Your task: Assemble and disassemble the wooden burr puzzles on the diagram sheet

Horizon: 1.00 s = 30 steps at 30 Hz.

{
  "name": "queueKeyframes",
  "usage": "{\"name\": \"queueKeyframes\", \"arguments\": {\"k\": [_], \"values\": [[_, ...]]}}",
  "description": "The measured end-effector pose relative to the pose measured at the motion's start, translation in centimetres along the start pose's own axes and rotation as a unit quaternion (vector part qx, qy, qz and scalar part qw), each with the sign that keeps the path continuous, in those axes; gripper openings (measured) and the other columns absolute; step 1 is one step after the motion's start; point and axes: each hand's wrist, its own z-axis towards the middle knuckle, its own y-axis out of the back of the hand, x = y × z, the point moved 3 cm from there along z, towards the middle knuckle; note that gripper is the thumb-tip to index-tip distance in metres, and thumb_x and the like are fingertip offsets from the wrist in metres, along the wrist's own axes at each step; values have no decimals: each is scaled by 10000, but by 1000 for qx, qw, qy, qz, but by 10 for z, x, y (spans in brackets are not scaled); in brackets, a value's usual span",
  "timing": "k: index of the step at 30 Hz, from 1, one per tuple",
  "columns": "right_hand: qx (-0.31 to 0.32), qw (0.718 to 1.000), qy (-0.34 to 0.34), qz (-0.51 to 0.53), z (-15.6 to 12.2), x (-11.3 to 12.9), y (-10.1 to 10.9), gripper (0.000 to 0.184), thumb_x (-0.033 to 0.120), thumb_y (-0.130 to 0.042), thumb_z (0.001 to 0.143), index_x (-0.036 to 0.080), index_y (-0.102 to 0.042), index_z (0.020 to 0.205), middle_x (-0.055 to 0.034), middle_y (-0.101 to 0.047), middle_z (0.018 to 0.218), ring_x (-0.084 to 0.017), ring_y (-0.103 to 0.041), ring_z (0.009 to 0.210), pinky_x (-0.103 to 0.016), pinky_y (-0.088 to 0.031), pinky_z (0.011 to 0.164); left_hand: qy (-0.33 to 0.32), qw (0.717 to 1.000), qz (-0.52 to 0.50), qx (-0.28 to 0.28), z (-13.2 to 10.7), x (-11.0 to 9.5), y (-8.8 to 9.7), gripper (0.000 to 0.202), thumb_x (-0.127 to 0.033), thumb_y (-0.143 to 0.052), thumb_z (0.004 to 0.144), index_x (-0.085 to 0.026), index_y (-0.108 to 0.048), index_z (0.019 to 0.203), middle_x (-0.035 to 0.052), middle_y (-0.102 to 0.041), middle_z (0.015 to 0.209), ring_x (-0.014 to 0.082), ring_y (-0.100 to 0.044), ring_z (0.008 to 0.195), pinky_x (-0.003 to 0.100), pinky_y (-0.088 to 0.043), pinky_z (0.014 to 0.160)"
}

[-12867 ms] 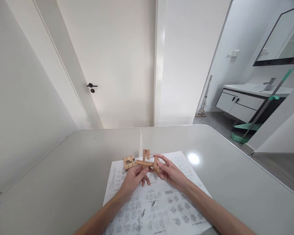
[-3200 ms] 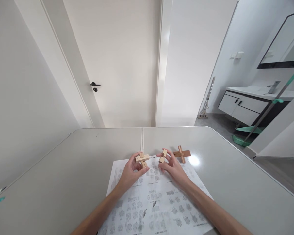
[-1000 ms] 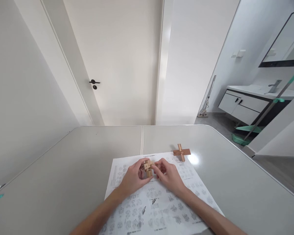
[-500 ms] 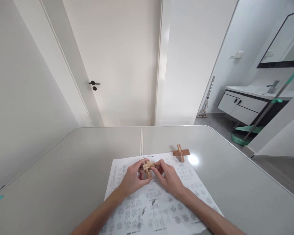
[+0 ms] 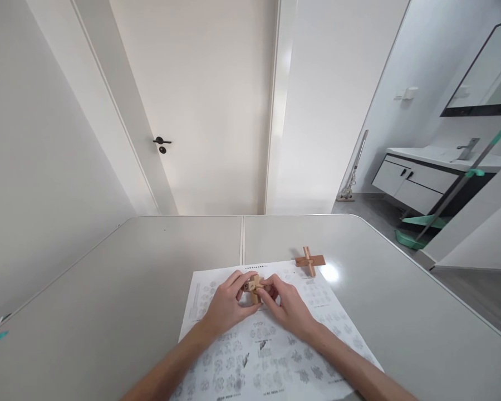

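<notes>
Between my two hands is a wooden burr puzzle (image 5: 255, 296), made of pale interlocking pieces with small dark marks on some ends. My left hand (image 5: 229, 301) grips it from the left, fingers over the top and thumb under its lower end. My right hand (image 5: 286, 301) pinches its right side with thumb and fingertips, which hide that part. Beneath both hands lies a printed paper sheet (image 5: 250, 362) covered in rows of small diagrams. Beyond my right hand, crossed wooden pieces (image 5: 309, 260) in a darker brown rest partly on the sheet's far edge.
The grey table (image 5: 108, 289) has a seam down its middle. A white door (image 5: 209, 111) stands behind it. To the right are a sink cabinet (image 5: 413, 178), a mop (image 5: 353, 172) and a green dustpan (image 5: 409, 238).
My right thumb and fingers have closed in further over the puzzle's right side, covering more of it. The view has shifted very slightly; the darker crossed pieces stay in place.
</notes>
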Motion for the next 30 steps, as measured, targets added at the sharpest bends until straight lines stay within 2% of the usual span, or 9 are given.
{"name": "queueKeyframes", "arguments": {"k": [7,10,14,16,18,20,22,25,30], "values": [[-10,1000,4,14,0,3,0,244,470,-478,1006,241,-528,938,-10,-645,753,-181,-582,629,-283,-439,571,12,1000,-16,2,2,-7,3,457,-442,-718,843,-304,-613,1266,55,-599,1150,118,-511,659,269,-531,631],[-17,999,-4,39,0,2,2,268,497,-482,1000,240,-556,976,-13,-635,755,-184,-574,639,-283,-443,577,27,997,-68,13,3,-6,2,507,-435,-738,828,-297,-594,1293,57,-634,1147,125,-551,671,264,-547,608],[-53,996,-41,62,2,-2,6,334,499,-378,1036,239,-569,1122,0,-602,730,-189,-566,649,-296,-452,626,54,990,-129,-1,5,-3,4,599,-396,-812,756,-272,-594,1300,45,-672,1096,126,-577,681,292,-583,673],[-68,995,-43,53,4,-2,8,358,507,-385,1031,239,-561,1190,-16,-617,790,-196,-577,688,-304,-465,651,75,982,-174,1,6,-4,5,614,-390,-819,747,-250,-592,1300,49,-682,1065,142,-610,716,307,-595,697],[-55,997,-25,44,6,0,9,362,509,-420,1018,243,-578,1205,-49,-644,905,-208,-598,774,-305,-478,670,93,970,-226,8,6,-5,5,627,-377,-814,756,-231,-577,1319,71,-681,1101,180,-657,825,333,-601,760],[-32,999,-6,41,7,2,8,337,501,-429,1017,243,-614,1129,-62,-650,952,-212,-599,821,-301,-478,675,103,958,-266,19,6,-6,6,642,-361,-812,764,-221,-563,1339,87,-669,1140,207,-665,913,358,-594,824],[-18,999,-1,49,7,4,8,326,494,-424,1021,234,-621,1019,-50,-643,904,-200,-577,779,-293,-460,657,106,952,-284,34,5,-8,7,642,-355,-812,768,-224,-560,1345,75,-662,1103,194,-655,893,359,-586,838],[12,996,-24,84,6,5,8,352,496,-419,1024,224,-587,877,-8,-601,758,-169,-518,658,-275,-421,610,103,951,-286,57,4,-9,8,627,-353,-803,783,-249,-558,1350,62,-650,1086,182,-641,892,347,-573,854],[49,986,-72,140,5,2,7,411,529,-444,1004,220,-538,750,42,-527,595,-138,-455,542,-250,-382,558,98,949,-284,99,3,-13,7,640,-348,-754,829,-291,-500,1414,87,-624,1251,230,-628,1085,393,-526,987]]}}
